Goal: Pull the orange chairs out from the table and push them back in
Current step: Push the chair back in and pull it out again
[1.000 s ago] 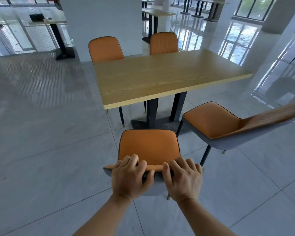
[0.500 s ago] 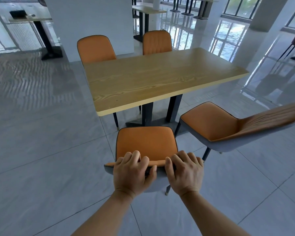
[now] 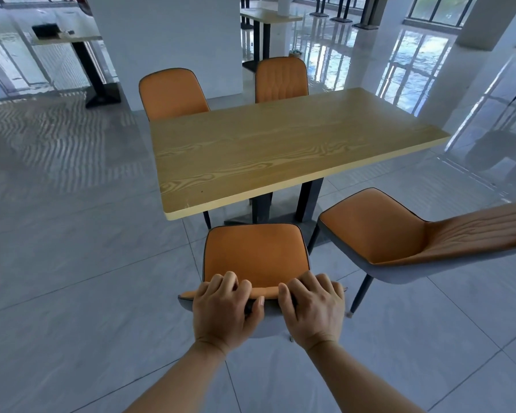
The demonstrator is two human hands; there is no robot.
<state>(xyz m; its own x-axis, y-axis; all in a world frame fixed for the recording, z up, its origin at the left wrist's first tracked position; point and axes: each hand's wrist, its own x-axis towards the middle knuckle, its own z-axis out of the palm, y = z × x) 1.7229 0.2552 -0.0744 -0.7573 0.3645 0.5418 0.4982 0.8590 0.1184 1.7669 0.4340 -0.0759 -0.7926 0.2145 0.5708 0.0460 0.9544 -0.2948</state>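
Observation:
An orange chair point(image 3: 255, 253) with a grey shell stands right in front of me, its seat's front edge close to the near edge of the wooden table point(image 3: 280, 147). My left hand point(image 3: 225, 308) and my right hand point(image 3: 313, 307) both grip the top of its backrest, side by side. A second orange chair point(image 3: 379, 231) stands pulled out to the right, turned at an angle. On the table's far side stand two more orange chairs point(image 3: 173, 95), the right one point(image 3: 280, 79) pushed in close.
Grey tiled floor spreads to the left and behind. A white pillar point(image 3: 167, 34) rises beyond the far chairs. Other tables point(image 3: 69, 40) stand at the back left and back centre. Windows line the right side.
The chair in my hands has moved forward toward the table; its seat front now lies close to the table's near edge. Both hands keep their grip on the backrest.

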